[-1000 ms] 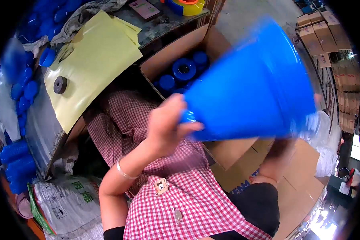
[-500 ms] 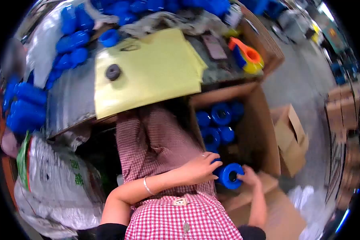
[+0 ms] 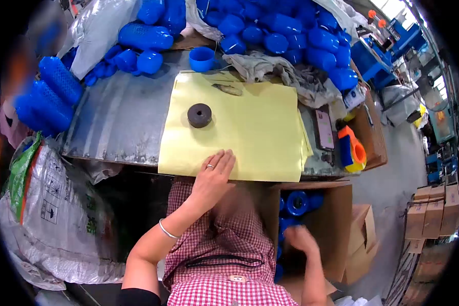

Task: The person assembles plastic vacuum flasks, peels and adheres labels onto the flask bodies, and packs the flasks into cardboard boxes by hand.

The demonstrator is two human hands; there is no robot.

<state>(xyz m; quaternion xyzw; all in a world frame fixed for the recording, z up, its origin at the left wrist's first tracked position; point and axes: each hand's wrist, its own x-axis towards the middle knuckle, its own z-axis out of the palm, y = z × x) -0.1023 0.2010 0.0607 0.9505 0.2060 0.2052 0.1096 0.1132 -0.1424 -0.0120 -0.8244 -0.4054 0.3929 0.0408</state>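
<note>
My left hand (image 3: 212, 178) rests with fingers stretched over the front edge of the yellow paper sheets (image 3: 260, 132), a ring on one finger. On those sheets lie a dark round block with a centre hole (image 3: 199, 116) and a small knife-like tool (image 3: 227, 90). My right hand (image 3: 302, 239) is over the open cardboard box (image 3: 331, 229), close to the blue plastic pieces inside. One of these, a ring-ended piece (image 3: 297, 203), shows its round opening upward. Motion smears the right fingers, and no piece is visible in them.
Blue plastic cups (image 3: 283, 30) are heaped at the table's back. Grey cloth (image 3: 285, 71) lies in front of them. A phone (image 3: 324, 130) and an orange, yellow and blue tape dispenser (image 3: 353, 150) are at the right. A white woven sack (image 3: 61, 214) stands left.
My left hand has left the blue piece at the box and moved up and left onto the yellow paper. The right hand has shifted slightly up and no longer shows the piece. The view has tilted up.
</note>
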